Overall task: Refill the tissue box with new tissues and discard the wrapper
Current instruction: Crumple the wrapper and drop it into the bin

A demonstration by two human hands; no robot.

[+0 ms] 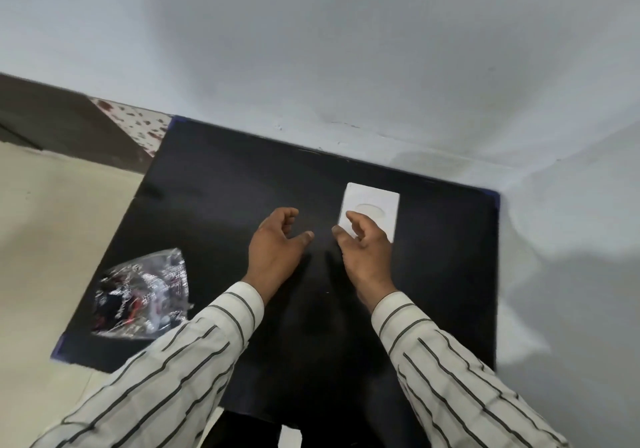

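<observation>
A white tissue box [375, 202] with an oval slot on top lies flat on the black table [214, 184], toward the far right. My right hand [363, 250] hovers at the box's near left corner with fingers apart and covers that corner; it holds nothing. My left hand [275, 247] floats over the table's middle, left of the box, fingers curled loosely and empty. A crumpled clear plastic wrapper [142, 295] with red and black print lies at the table's near left edge, well left of both hands.
The table stands against a white wall [346, 49] at the back and right. Pale floor [52, 222] lies to the left, with a dark skirting and a speckled strip at the far left corner.
</observation>
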